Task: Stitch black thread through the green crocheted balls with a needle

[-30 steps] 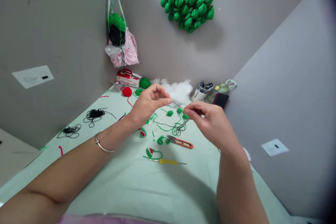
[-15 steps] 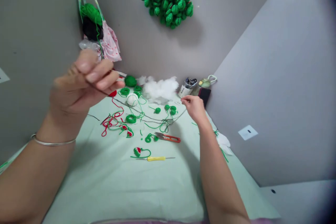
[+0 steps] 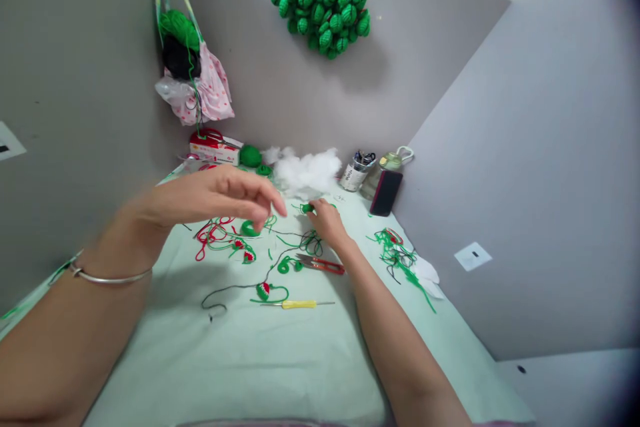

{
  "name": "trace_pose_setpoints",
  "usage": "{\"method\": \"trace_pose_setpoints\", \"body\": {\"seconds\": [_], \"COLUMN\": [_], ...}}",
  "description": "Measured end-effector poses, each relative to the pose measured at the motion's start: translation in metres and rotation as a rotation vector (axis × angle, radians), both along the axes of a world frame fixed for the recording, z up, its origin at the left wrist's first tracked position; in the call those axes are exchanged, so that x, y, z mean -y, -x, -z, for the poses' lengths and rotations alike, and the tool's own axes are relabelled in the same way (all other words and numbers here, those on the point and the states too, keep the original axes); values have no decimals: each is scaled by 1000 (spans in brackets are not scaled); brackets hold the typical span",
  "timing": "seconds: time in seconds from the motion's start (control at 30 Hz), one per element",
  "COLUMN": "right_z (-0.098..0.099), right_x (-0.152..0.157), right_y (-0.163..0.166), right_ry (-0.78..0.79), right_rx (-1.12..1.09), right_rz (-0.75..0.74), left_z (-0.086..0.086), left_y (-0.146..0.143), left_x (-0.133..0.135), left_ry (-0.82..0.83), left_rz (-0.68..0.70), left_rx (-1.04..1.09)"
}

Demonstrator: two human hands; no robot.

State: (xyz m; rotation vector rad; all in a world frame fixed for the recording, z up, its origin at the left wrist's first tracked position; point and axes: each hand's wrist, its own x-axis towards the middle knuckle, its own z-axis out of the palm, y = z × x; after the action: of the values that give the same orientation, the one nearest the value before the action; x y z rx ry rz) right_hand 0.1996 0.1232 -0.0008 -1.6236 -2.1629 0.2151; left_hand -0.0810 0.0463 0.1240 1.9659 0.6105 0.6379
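My left hand (image 3: 233,197) hovers over the left of the table, fingers stretched and apart, holding nothing. My right hand (image 3: 327,221) reaches to the middle, its fingers closed at a small green crocheted ball (image 3: 307,208); part of the ball is hidden. Dark yarn (image 3: 230,288) trails loosely across the cloth from near a red-and-green crocheted piece (image 3: 263,291). Just below that piece lies a yellow-handled crochet hook (image 3: 299,304). Orange thread snips (image 3: 323,265) rest below my right hand, beside small green crocheted curls (image 3: 284,265).
White stuffing (image 3: 307,172) is heaped at the back, near a green yarn ball (image 3: 250,156). A pen cup (image 3: 354,175) and a phone (image 3: 387,193) stand back right. Yarn scraps (image 3: 400,257) lie right. Green crocheted pieces (image 3: 325,3) and a pink bag (image 3: 216,83) hang above.
My left hand has let go of the dark yarn, lowered and moved right. My right hand has moved left to the green ball. The dark yarn now lies on the cloth.
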Motion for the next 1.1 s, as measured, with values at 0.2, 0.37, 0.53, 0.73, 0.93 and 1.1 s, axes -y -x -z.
{"method": "trace_pose_setpoints", "body": {"seconds": [0.2,0.37,0.53,0.73,0.93,1.1], "right_z": [-67,-104,-116,-120,-117,-116], "right_x": [37,87,107,119,126,126], "right_y": [14,31,31,27,33,34], "right_ry": [-167,-420,-372,-359,-482,-576], "right_rx": [-324,-499,-640,-728,-505,-377], "right_rz": [-128,-347,-392,-370,-324,-304], "left_z": [30,40,37,38,36,36], "left_y": [-39,-67,-69,-64,-66,-65], "left_x": [-14,-4,-1,-8,-5,-5], "left_ry": [-82,121,458,634,623,590], "left_rz": [-453,-344,-158,-107,-80,-73], "left_rx": [293,556,799,928,929,905]}}
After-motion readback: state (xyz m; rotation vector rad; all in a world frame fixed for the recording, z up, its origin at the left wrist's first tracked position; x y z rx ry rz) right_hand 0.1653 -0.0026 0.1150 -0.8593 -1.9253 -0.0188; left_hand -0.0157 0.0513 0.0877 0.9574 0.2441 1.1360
